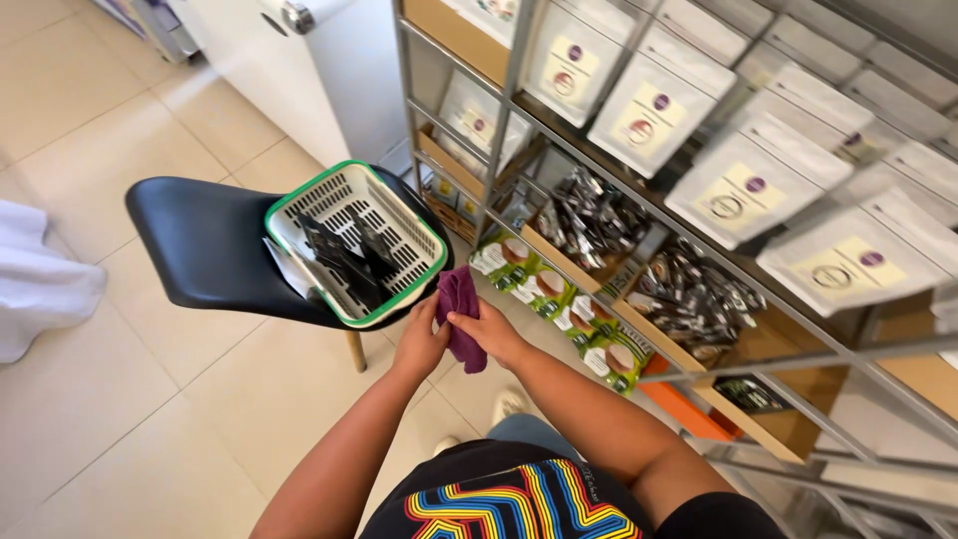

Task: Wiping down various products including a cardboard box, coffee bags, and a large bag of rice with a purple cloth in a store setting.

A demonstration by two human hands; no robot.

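A small purple cloth (460,317) hangs between both my hands in front of me. My left hand (421,339) grips its left side and my right hand (486,329) pinches it from the right. Just above the cloth, a white plastic basket with a green rim (289,204) rests on a black chair (200,245). The basket holds a few dark flat packets (344,260).
A metal shelf rack (519,60) stands to the right, with white pouches (738,190) above, dark sachets (689,299) and green boxes (559,299) below. A white cabinet (289,70) stands behind the chair. White cloth (30,279) lies at the left on the tiled floor.
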